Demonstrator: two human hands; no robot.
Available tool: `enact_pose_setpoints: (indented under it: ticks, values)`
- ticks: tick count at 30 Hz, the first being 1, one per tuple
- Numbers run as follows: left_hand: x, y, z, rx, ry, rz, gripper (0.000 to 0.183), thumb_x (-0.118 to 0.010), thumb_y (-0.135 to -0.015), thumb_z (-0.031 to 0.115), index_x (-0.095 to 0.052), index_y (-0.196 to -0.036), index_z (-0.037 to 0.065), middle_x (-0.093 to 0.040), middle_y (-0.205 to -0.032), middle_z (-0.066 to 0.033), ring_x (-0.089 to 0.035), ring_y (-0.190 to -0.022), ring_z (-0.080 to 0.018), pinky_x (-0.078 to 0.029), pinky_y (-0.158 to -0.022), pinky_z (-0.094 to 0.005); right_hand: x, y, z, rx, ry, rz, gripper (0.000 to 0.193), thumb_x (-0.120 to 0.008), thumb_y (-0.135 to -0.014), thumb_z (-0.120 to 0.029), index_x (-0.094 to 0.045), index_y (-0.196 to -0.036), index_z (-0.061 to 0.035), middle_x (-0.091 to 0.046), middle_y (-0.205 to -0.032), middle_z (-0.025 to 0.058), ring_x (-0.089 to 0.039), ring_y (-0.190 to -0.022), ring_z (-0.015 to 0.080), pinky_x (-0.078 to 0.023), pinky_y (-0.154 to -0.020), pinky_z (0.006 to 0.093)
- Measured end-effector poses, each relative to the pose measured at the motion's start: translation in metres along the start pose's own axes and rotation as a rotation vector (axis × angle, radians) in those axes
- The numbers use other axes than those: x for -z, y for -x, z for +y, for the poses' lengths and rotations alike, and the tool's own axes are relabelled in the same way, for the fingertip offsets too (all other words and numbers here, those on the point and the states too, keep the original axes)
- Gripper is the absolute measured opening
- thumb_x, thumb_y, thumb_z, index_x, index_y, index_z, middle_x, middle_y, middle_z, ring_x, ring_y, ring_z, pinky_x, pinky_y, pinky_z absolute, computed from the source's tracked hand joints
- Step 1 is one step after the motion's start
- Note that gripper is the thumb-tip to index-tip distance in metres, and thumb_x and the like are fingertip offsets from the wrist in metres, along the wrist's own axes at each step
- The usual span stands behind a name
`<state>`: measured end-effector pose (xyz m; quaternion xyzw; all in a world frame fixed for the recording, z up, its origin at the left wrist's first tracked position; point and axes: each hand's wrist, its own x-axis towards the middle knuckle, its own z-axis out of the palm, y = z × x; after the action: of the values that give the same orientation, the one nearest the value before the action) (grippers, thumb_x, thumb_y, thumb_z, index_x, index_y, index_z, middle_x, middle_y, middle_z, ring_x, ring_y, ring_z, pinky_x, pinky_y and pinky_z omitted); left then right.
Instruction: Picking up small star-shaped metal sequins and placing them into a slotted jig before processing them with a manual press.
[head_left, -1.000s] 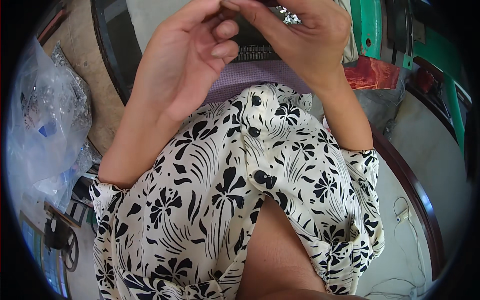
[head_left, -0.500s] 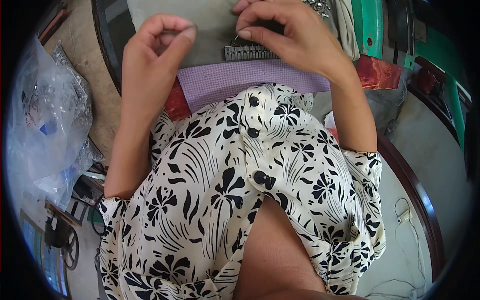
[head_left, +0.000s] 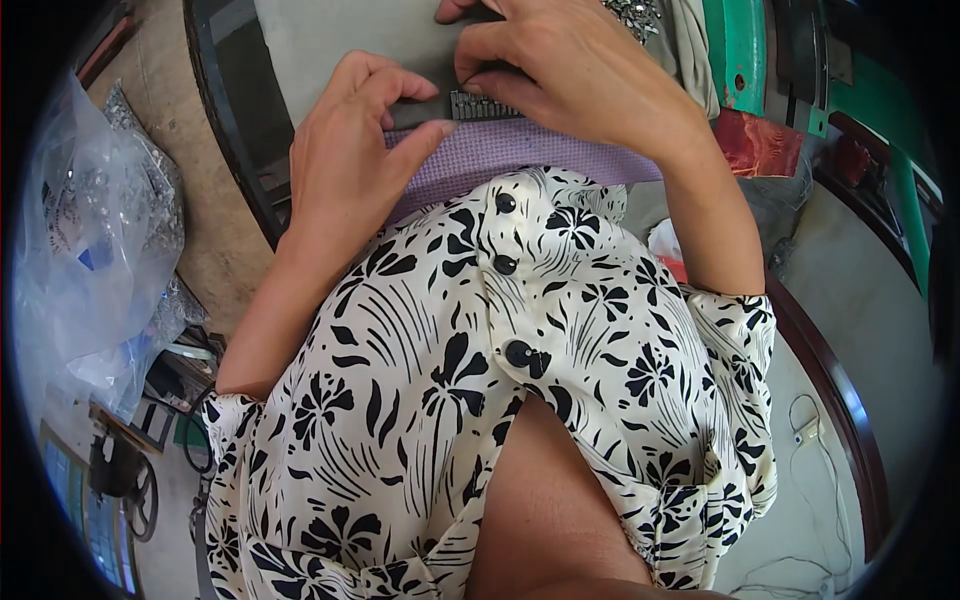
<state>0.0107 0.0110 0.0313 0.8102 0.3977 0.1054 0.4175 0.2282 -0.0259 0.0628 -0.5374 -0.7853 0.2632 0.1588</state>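
Observation:
A dark metal strip with a row of small slots or teeth (head_left: 480,105) lies on the worktable, just beyond a purple woven mat (head_left: 470,150). My right hand (head_left: 560,75) is over the strip and covers its right part. Its thumb and forefinger come together at the strip's far edge; whatever is between them is too small and hidden to name. At the strip's left end is my left hand (head_left: 350,140), thumb and forefinger apart with nothing visible between them. Its thumb tip is close to the strip's near left corner, over the mat.
A heap of small shiny metal parts (head_left: 638,15) lies beyond my right hand, next to a grey cloth (head_left: 690,50). Green machine metal (head_left: 735,60) stands at the right. Clear plastic bags of shiny parts (head_left: 110,220) are at the left. A red patterned sheet (head_left: 755,145) shows at right.
My left hand has moved right and nearer, to the strip's left end, and its fingers have spread. My right hand has shifted slightly left and lowered toward the strip.

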Motion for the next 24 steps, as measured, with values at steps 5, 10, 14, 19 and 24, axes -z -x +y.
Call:
enact_pose_setpoints:
  ticks: [5, 10, 14, 19, 24]
  values:
    - [-0.003, 0.001, 0.001, 0.023, -0.041, -0.004, 0.029, -0.081, -0.079, 0.02, -0.069, -0.103, 0.007, -0.06, -0.101, -0.0024, -0.06, -0.075, -0.0188, -0.05, -0.068, -0.0326, 0.002, -0.001, -0.004, -0.025, 0.014, -0.021, 0.012, -0.07, -0.08, -0.012, -0.072, -0.088, -0.0029, -0.058, -0.118, 0.0106, -0.05, -0.113, 0.0295, -0.04, -0.097, 0.0389]
    - [-0.007, 0.0, 0.001, 0.012, -0.005, 0.03, 0.026, -0.081, -0.079, 0.02, -0.072, -0.1, 0.007, -0.061, -0.098, -0.0026, -0.062, -0.076, -0.019, -0.05, -0.068, -0.0324, -0.004, 0.003, -0.005, 0.019, 0.048, 0.058, 0.011, -0.071, -0.078, -0.013, -0.072, -0.082, -0.0035, -0.06, -0.112, 0.0085, -0.05, -0.112, 0.0276, -0.04, -0.097, 0.0385]
    - [-0.011, 0.001, -0.004, -0.004, 0.045, 0.043, 0.023, -0.081, -0.079, 0.017, -0.074, -0.098, 0.007, -0.061, -0.097, -0.0027, -0.063, -0.078, -0.0188, -0.051, -0.069, -0.0315, -0.006, 0.007, -0.006, 0.069, 0.046, 0.163, 0.01, -0.073, -0.076, -0.014, -0.073, -0.079, -0.0044, -0.063, -0.105, 0.0067, -0.053, -0.108, 0.0264, -0.04, -0.095, 0.0384]
    - [-0.021, 0.006, -0.015, -0.11, 0.149, 0.156, 0.022, -0.083, -0.075, 0.013, -0.075, -0.095, 0.007, -0.06, -0.096, -0.0021, -0.062, -0.078, -0.0196, -0.048, -0.069, -0.0321, 0.015, 0.033, -0.009, -0.022, 0.17, 0.312, 0.02, -0.077, -0.077, -0.002, -0.075, -0.097, -0.002, -0.069, -0.098, 0.0061, -0.063, -0.094, 0.0195, -0.048, -0.082, 0.032]
    - [-0.027, 0.008, -0.021, -0.176, 0.11, 0.198, 0.02, -0.084, -0.074, 0.013, -0.076, -0.093, 0.009, -0.061, -0.095, -0.0007, -0.06, -0.078, -0.0192, -0.044, -0.071, -0.0327, 0.0, 0.107, 0.0, -0.334, -0.128, 0.507, 0.014, -0.08, -0.079, -0.005, -0.077, -0.093, -0.0051, -0.072, -0.092, 0.0057, -0.067, -0.082, 0.0184, -0.052, -0.077, 0.0303]
